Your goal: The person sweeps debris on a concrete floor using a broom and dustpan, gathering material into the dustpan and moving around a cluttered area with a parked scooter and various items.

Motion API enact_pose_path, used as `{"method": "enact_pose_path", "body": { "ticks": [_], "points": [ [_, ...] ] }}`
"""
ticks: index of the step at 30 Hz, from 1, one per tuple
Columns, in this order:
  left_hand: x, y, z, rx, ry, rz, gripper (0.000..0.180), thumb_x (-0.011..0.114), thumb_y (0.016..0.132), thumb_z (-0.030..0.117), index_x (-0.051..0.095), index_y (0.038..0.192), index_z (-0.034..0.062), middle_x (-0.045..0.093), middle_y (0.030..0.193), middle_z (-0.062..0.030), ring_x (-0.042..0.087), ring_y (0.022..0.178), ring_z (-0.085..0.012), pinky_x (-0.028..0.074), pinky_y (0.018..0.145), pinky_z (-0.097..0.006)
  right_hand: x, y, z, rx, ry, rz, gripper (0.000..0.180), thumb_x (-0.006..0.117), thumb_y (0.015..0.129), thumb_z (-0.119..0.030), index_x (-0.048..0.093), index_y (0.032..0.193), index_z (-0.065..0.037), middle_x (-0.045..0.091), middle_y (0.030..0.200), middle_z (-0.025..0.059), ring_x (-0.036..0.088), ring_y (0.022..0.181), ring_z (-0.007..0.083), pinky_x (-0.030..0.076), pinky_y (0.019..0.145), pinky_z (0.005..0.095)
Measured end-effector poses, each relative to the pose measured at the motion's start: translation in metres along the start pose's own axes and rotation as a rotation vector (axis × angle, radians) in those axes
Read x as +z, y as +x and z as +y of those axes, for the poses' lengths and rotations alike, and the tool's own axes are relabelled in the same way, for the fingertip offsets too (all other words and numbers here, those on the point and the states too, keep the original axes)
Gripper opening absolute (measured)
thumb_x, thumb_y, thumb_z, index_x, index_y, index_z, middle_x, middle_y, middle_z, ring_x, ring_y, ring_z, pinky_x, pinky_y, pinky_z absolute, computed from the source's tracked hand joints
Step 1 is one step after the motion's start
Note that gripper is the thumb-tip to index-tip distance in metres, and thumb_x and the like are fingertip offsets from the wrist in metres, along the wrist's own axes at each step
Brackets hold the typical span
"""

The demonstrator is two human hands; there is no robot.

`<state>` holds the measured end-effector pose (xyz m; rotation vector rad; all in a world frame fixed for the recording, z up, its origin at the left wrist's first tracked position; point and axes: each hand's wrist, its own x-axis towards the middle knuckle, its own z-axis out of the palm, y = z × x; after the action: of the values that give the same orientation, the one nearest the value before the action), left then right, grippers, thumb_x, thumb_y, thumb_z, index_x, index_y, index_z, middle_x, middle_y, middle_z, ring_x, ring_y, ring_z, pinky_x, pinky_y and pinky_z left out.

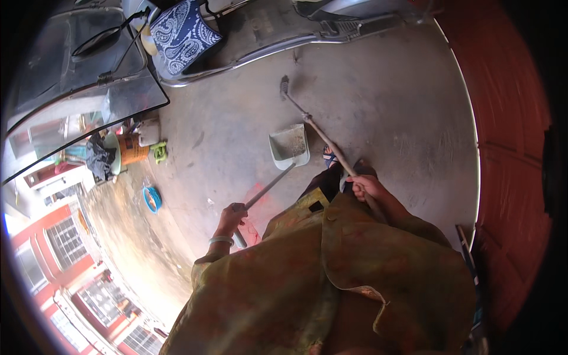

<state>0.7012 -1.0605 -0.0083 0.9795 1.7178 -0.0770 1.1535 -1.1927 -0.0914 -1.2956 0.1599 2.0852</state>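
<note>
My left hand [231, 219] is closed round the grey handle of a long-handled dustpan [302, 160]. The pale pan rests on the concrete floor just ahead of my feet, with fine dirt in it. In my right hand [364, 187] is a long wooden stick [325, 138], gripped near my waist. It slants forward past the pan's right side to a lashed joint and a thinner shaft. That shaft ends in a small, dark, bristly head [284, 86] beyond the pan; its exact kind is unclear.
A vehicle with a windshield [83, 53] and footboard [260, 53] stands ahead, carrying a blue paisley cloth [185, 36]. A blue basin [152, 200] and an orange bucket [134, 149] are to the left. A red door [509, 118] borders the right. My sandalled foot [329, 157] stands beside the stick.
</note>
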Motion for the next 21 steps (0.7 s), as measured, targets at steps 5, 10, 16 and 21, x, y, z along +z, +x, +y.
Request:
{"method": "enact_pose_path", "body": {
  "ticks": [5, 10, 16, 21],
  "points": [
    [0.034, -0.025, -0.013, -0.048, -0.093, 0.078, 0.038, 0.066, 0.071, 0.01, 0.061, 0.107, -0.0035, 0.063, 0.086, -0.0088, 0.061, 0.067, -0.0161, 0.053, 0.053, -0.028, -0.023, 0.058, -0.043, 0.05, -0.588, 0.166, 0.023, 0.054, 0.091, -0.029, 0.053, 0.09, -0.005, 0.049, 0.061, 0.0029, 0.046, 0.045, 0.0117, 0.039, 0.038, 0.0286],
    [0.081, -0.064, -0.027, -0.119, -0.245, 0.202, 0.039, 0.067, 0.071, 0.011, 0.06, 0.106, -0.0043, 0.063, 0.085, -0.0088, 0.06, 0.063, -0.0151, 0.052, 0.051, -0.028, -0.061, 0.058, -0.092, 0.045, -1.055, 0.163, 0.025, 0.056, 0.089, -0.029, 0.051, 0.096, -0.005, 0.054, 0.065, 0.0085, 0.051, 0.044, 0.0173, 0.044, 0.039, 0.0333],
    [0.135, -0.098, -0.047, -0.238, -0.465, 0.326, 0.035, 0.067, 0.072, 0.01, 0.062, 0.105, -0.0008, 0.06, 0.077, -0.0034, 0.056, 0.057, -0.0122, 0.047, 0.05, -0.026, -0.115, 0.069, -0.14, -0.127, -1.786, 0.451, 0.03, 0.055, 0.088, -0.031, 0.054, 0.104, -0.007, 0.064, 0.095, 0.0201, 0.059, 0.092, 0.0416, 0.047, 0.078, 0.0483],
    [0.167, -0.114, -0.054, -0.289, -0.66, 0.396, 0.032, 0.066, 0.075, 0.005, 0.061, 0.106, -0.0011, 0.057, 0.074, -0.0016, 0.054, 0.055, -0.0105, 0.046, 0.051, -0.025, -0.091, 0.122, -0.175, -0.213, -1.765, 0.345, 0.031, 0.05, 0.09, -0.036, 0.055, 0.096, -0.006, 0.062, 0.094, 0.021, 0.057, 0.092, 0.0425, 0.046, 0.077, 0.049]
  ]
}}
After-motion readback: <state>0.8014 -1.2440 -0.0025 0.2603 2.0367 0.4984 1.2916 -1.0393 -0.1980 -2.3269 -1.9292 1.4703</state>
